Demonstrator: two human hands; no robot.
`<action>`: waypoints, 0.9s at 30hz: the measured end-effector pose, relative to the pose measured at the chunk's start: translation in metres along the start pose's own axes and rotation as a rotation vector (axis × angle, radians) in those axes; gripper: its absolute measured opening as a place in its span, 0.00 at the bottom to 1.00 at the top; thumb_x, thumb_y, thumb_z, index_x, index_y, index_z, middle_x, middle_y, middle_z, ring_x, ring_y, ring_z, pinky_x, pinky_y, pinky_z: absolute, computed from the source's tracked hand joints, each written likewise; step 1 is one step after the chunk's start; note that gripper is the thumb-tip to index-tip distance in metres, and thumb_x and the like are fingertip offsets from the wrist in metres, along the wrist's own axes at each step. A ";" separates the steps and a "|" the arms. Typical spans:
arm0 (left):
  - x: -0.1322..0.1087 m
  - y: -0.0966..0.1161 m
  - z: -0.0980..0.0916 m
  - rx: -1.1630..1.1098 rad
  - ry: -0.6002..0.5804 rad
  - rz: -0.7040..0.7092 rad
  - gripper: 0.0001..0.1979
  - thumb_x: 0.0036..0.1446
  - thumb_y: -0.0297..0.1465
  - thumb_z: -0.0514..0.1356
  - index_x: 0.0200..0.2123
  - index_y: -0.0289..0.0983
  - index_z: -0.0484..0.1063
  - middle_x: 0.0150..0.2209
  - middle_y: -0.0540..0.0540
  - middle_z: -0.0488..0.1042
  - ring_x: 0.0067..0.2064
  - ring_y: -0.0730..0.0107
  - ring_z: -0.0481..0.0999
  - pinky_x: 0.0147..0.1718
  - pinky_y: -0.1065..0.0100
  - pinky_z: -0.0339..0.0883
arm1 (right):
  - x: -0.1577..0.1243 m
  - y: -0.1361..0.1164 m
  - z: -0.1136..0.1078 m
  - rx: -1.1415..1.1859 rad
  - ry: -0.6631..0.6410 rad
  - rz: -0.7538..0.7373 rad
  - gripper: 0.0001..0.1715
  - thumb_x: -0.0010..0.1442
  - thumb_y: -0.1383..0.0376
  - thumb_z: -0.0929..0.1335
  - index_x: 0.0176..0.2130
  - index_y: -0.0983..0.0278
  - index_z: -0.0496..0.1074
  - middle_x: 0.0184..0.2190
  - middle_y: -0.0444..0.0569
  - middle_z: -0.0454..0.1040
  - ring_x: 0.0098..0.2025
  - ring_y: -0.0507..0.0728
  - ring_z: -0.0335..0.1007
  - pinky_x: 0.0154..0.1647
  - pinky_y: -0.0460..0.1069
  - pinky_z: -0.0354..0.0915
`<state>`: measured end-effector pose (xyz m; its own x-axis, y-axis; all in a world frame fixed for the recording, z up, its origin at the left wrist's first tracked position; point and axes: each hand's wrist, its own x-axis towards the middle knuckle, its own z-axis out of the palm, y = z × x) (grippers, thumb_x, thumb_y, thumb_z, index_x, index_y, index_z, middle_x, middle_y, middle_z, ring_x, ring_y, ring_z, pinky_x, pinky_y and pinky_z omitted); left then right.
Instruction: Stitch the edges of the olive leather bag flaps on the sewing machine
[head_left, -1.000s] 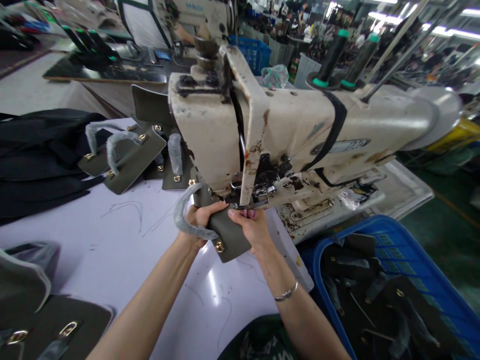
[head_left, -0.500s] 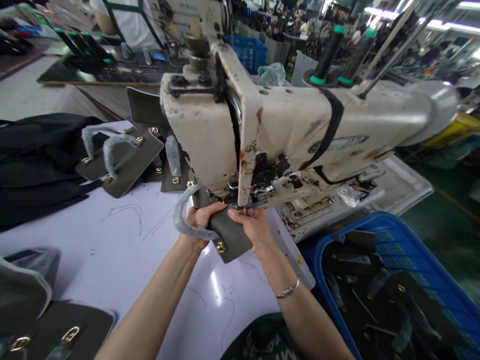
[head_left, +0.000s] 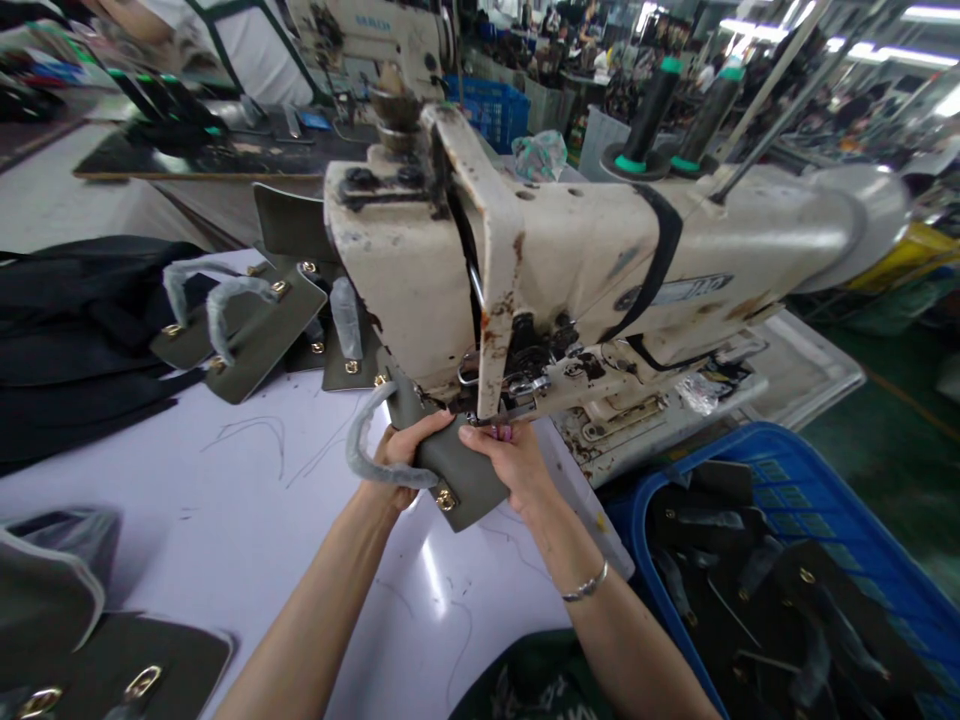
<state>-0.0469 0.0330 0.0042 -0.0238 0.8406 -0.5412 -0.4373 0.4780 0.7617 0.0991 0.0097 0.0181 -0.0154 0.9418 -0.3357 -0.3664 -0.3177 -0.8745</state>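
Both my hands hold an olive-grey leather panel up against the underside of a cream industrial sewing machine head. My left hand grips the panel's left side, and my right hand presses on its top near the presser foot. A brass stud sits at the panel's lower corner. A plastic-wrapped handle loops from the panel beside my left hand. The needle area is mostly hidden by the machine.
Similar panels with wrapped handles lie on the white table, beside black fabric. More panels lie at lower left. A blue crate of dark pieces sits at lower right. A co-worker sits at another machine beyond.
The panel and both hands have shifted slightly right under the machine head. The view has also drifted a little. Both hands keep their hold.
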 end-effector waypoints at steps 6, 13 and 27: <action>-0.014 -0.011 0.018 -0.077 0.170 0.151 0.16 0.38 0.30 0.75 0.35 0.38 0.80 0.40 0.44 0.83 0.39 0.52 0.83 0.37 0.61 0.81 | -0.006 -0.007 -0.012 -0.048 0.037 -0.005 0.15 0.41 0.60 0.79 0.21 0.65 0.73 0.22 0.43 0.72 0.25 0.51 0.64 0.28 0.47 0.62; -0.028 -0.030 0.046 -0.215 0.392 0.213 0.20 0.38 0.32 0.73 0.38 0.39 0.75 0.51 0.41 0.79 0.53 0.47 0.79 0.46 0.60 0.80 | 0.009 -0.029 -0.033 -0.448 -0.055 -0.115 0.12 0.47 0.59 0.76 0.21 0.65 0.77 0.19 0.42 0.69 0.23 0.49 0.60 0.25 0.46 0.54; -0.035 -0.033 0.080 -0.495 0.529 0.376 0.19 0.35 0.25 0.73 0.36 0.34 0.76 0.37 0.44 0.79 0.32 0.66 0.78 0.35 0.63 0.77 | 0.031 -0.044 -0.053 -0.726 -0.176 -0.184 0.14 0.50 0.57 0.75 0.25 0.66 0.80 0.20 0.43 0.70 0.23 0.49 0.61 0.26 0.45 0.56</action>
<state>0.0405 0.0083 0.0263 -0.6157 0.6316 -0.4713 -0.6589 -0.0846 0.7475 0.1639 0.0473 0.0273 -0.1836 0.9707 -0.1552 0.3239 -0.0893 -0.9419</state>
